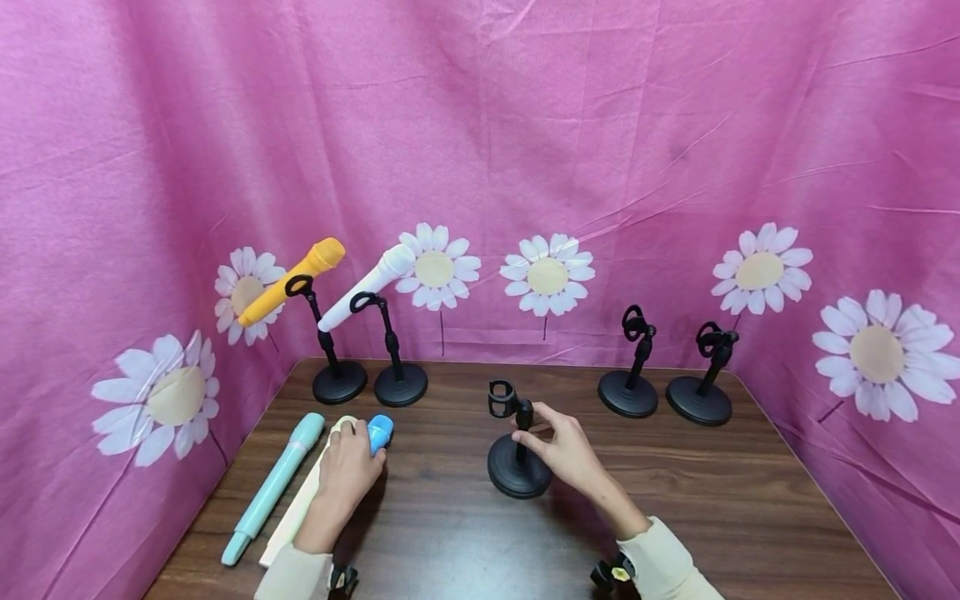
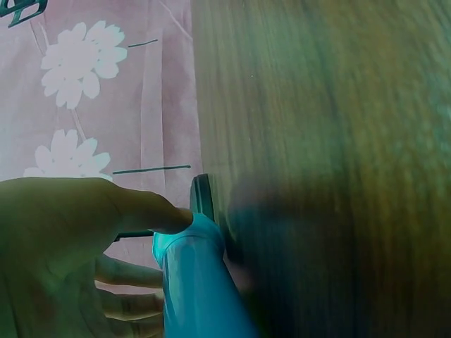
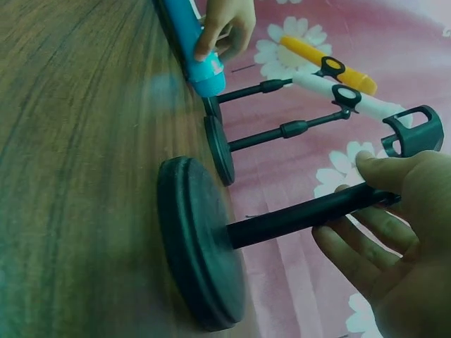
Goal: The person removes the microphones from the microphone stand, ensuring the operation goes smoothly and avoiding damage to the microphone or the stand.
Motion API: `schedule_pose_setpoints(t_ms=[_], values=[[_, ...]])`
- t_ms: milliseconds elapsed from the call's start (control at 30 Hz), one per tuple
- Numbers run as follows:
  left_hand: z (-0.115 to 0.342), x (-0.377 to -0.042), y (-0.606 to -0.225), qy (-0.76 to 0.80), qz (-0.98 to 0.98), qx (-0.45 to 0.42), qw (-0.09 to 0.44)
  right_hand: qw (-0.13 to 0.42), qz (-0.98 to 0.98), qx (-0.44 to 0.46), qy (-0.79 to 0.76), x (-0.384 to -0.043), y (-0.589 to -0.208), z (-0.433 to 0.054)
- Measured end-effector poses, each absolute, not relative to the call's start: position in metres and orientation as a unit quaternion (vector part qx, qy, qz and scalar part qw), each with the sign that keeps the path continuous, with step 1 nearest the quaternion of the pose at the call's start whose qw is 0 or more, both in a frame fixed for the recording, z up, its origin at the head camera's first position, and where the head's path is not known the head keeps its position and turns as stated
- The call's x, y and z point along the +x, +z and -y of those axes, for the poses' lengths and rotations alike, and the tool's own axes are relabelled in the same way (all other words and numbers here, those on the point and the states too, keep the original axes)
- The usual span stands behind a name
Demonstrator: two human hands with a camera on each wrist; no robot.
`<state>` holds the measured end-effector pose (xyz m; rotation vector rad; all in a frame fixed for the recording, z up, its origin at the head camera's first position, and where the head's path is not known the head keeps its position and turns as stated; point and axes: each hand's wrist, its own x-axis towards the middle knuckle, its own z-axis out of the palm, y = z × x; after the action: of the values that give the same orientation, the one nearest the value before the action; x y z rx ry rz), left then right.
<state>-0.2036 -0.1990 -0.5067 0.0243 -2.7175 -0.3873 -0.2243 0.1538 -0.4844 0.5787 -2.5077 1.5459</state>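
Observation:
My left hand (image 1: 347, 473) reaches over the blue toy microphone (image 1: 381, 430), its thumb and fingers around the head end. In the left wrist view the thumb lies against the top of the blue microphone (image 2: 204, 289). Much of its body is hidden under the hand in the head view. Beside it lies a cream microphone (image 1: 294, 510), partly covered by that hand. At table centre, my right hand (image 1: 572, 452) holds the pole of a black microphone stand (image 1: 517, 477) between thumb and fingers. The stand is upright, base on the table, and its clip (image 3: 416, 134) holds nothing.
A mint-green microphone (image 1: 273, 485) lies at the left. Behind it, two stands hold a yellow microphone (image 1: 296, 282) and a white microphone (image 1: 367, 287). Two black stands (image 1: 628, 393) with bare clips stand at the back right. A pink flowered curtain (image 1: 480, 167) surrounds the wooden table (image 1: 465, 542).

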Motion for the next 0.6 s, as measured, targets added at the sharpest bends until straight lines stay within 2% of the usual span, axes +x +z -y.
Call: schedule_pose_setpoints(t_ms=[267,600], values=[[0.203,-0.207,-0.496,-0.148,0.968,0.011,0.203,0.056,0.85,0.2,0.484,-0.226,-0.497,-0.157],[0.214,-0.235,-0.45,-0.2,0.959,0.016,0.2,0.072,0.846,0.212,0.483,-0.23,-0.506,-0.157]])
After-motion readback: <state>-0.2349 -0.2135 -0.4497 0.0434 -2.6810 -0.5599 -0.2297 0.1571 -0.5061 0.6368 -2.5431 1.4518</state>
